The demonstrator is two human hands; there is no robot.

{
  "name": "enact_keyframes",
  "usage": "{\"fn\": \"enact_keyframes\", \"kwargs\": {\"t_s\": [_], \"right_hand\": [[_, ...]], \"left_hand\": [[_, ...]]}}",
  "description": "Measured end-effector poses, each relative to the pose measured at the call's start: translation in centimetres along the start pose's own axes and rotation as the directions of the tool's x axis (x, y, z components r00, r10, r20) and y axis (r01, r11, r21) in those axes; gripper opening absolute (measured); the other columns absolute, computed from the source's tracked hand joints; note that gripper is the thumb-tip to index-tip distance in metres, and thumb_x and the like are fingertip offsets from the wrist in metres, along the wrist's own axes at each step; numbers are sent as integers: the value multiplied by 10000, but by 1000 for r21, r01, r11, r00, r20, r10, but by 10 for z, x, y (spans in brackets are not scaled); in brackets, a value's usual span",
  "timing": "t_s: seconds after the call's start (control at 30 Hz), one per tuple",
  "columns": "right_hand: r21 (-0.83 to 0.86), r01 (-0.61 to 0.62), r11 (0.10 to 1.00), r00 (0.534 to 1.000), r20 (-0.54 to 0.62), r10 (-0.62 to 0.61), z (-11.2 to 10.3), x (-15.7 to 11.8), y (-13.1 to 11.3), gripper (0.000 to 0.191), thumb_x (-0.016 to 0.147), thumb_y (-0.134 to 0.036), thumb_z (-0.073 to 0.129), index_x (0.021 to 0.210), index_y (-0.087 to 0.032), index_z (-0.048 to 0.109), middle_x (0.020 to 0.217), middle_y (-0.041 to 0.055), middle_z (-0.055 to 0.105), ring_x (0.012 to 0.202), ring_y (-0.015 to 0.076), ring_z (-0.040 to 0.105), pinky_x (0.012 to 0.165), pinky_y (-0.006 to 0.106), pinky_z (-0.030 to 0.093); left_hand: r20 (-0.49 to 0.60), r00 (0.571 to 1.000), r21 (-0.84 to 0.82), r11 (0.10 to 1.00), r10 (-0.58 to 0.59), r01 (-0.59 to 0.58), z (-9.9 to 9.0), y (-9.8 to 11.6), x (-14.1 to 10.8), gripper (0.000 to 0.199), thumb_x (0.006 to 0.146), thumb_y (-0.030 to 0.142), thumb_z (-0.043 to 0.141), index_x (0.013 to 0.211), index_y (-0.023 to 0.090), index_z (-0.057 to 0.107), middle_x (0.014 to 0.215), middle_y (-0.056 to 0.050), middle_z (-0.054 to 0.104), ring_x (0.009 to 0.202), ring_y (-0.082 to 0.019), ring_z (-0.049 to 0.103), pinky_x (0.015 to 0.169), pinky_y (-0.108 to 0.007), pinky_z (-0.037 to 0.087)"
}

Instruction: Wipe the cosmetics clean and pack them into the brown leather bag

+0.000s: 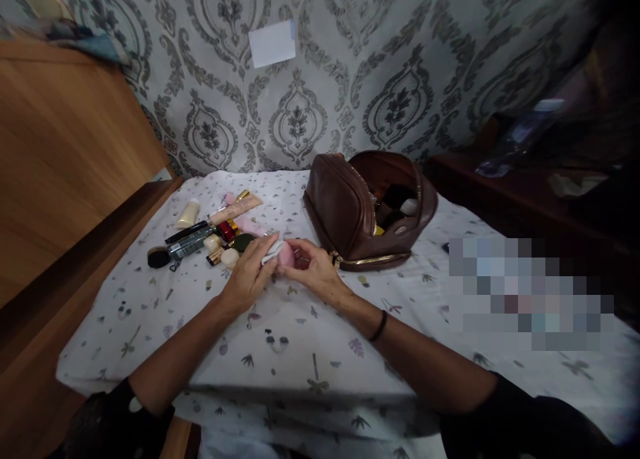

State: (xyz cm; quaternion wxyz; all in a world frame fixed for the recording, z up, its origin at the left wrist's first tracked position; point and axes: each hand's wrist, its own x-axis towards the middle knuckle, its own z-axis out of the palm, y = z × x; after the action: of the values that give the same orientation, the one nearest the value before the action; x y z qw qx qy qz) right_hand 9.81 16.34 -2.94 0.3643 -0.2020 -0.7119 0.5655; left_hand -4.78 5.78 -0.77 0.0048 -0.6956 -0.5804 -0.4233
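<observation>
My left hand [251, 272] is closed around a folded white cloth or wipe [271, 252], which touches a small pink rounded item [287, 255]. From the other side, the fingers of my right hand [317, 270] pinch that pink item; its exact kind is too small to make out. Both hands meet above the patterned white cloth cover [280, 365]. Just left of them lies a loose group of cosmetics: a peach-coloured tube [237, 209], a cream tube [188, 214], a round black-topped piece [159, 257], a cream round piece [230, 258] and a dark green item [243, 243].
Beyond my right hand stands an unzipped brown leather bag [345, 205] with several items inside. A wooden cabinet [70, 159] borders the left side. Patterned wallpaper rises behind. At the right are a clear plastic bottle [520, 139] and a blurred-out patch.
</observation>
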Motion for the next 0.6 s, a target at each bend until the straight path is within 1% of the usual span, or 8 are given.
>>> {"fn": "enact_keyframes", "kwargs": {"t_s": [0.1,0.17,0.23,0.3,0.37,0.43,0.53,0.6], "right_hand": [[139,-6,990,994,111,-9,0,-1,2,576,591,-335,850,1120,-212,659,1094,55,606,965,187,598,817,309,527],[213,-34,977,983,186,-6,0,-1,1,594,571,-308,870,1123,-227,666,1108,49,601,1003,189,596,849,312,523],[267,-90,959,970,240,24,-1,-2,-2,598,571,-302,879,1127,-235,668,1092,40,613,975,179,604,857,316,520],[324,-170,931,961,265,84,-2,-3,-6,599,590,-322,876,1143,-237,659,1082,37,635,934,169,616,854,319,518],[381,-239,893,956,255,147,-2,-3,-10,579,624,-361,860,1147,-228,649,1085,46,651,933,171,624,851,319,517],[423,-254,870,961,212,178,-2,-3,-12,546,637,-389,851,1113,-215,648,1087,53,652,944,176,627,844,313,519],[396,-208,894,976,141,164,0,-2,-12,525,620,-395,857,1061,-214,639,1059,45,648,910,174,628,797,305,532],[319,-150,936,987,98,124,1,-2,-12,538,627,-388,848,1088,-225,622,1036,41,647,889,178,625,767,314,541]], "left_hand": [[45,993,-106,988,-111,115,-7,-1,3,448,983,392,453,1339,140,553,1274,-144,623,1201,-253,562,1050,-412,422],[88,975,-214,952,-205,219,-10,-3,4,468,937,448,532,1271,126,594,1223,-133,645,1160,-263,582,1032,-409,430],[134,946,-359,876,-295,324,-12,-3,5,516,858,511,630,1209,132,613,1167,-109,661,1101,-267,601,975,-393,468],[195,909,-496,763,-368,415,-11,-3,4,595,771,536,719,1200,145,590,1122,-89,664,1042,-258,614,892,-363,506],[267,874,-579,657,-406,483,-8,-1,3,684,700,506,794,1231,155,541,1109,-81,652,1008,-244,618,838,-333,522],[318,851,-608,599,-419,522,-5,0,1,727,668,473,830,1241,157,514,1112,-81,638,988,-233,618,800,-311,532],[349,831,-630,548,-432,550,0,-2,-1,712,672,486,826,1221,151,520,1091,-85,637,924,-220,628,699,-289,553],[385,825,-681,476,-414,556,3,-6,-2,719,667,528,818,1210,154,529,1058,-89,650,860,-215,643,627,-287,561]]}}
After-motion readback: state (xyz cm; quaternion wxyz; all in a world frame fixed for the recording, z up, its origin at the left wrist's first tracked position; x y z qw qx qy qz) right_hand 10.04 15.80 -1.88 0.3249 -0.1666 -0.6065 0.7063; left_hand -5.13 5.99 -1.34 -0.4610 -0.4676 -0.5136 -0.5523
